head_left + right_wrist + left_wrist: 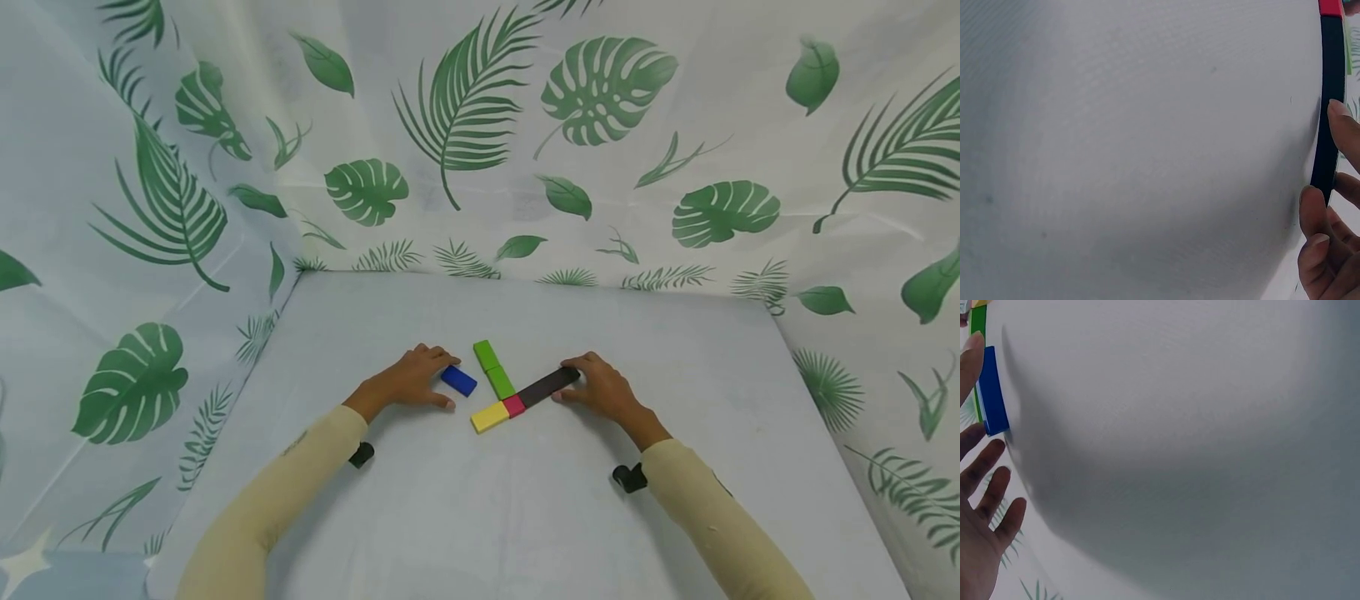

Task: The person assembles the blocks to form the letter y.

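Note:
In the head view my left hand [414,377] is beside a small blue block [459,380], its fingers at the block's far end and its thumb spread away below. The left wrist view shows the blue block [994,390] near the fingertips, not enclosed. My right hand [602,388] holds the outer end of a long black block [550,387], thumb along one side and a finger at its end. The black block's other end meets a small red block [513,406], which adjoins a yellow block [490,417]. Two green blocks [492,369] run end to end toward this row.
All blocks lie on a white-covered table [480,517]. A white curtain [480,233] with green leaf prints rises behind the table and along both sides. Dark wrist-worn devices [628,477] show beneath both forearms.

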`<control>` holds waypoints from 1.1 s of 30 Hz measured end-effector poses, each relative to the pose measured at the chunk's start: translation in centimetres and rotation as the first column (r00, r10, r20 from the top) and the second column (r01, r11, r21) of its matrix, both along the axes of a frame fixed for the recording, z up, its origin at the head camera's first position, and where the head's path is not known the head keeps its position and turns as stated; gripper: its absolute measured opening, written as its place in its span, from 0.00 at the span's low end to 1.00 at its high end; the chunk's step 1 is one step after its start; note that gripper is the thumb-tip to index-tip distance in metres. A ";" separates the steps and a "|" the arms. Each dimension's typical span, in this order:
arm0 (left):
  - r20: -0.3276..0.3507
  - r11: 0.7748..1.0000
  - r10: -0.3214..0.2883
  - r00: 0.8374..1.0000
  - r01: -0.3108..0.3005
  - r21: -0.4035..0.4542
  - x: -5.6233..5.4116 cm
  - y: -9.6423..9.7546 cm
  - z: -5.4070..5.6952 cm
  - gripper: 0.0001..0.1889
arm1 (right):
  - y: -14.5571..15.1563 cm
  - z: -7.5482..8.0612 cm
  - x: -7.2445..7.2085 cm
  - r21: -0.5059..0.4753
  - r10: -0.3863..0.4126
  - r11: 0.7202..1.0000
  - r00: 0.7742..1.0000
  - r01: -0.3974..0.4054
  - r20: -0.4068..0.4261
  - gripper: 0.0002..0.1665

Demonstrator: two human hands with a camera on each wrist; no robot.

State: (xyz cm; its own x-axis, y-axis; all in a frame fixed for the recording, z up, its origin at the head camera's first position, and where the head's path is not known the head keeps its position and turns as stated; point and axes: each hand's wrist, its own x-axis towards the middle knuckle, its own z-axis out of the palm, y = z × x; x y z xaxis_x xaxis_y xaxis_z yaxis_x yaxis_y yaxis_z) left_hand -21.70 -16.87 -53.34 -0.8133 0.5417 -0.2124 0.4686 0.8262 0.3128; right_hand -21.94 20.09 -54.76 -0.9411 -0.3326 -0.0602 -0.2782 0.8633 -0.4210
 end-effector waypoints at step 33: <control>0.042 0.999 0.015 0.999 -0.017 0.051 -0.4 0.1 -0.4 0.23 | -0.1 0.3 0.1 -0.004 -0.013 1.000 0.999 0.013 0.034 0.38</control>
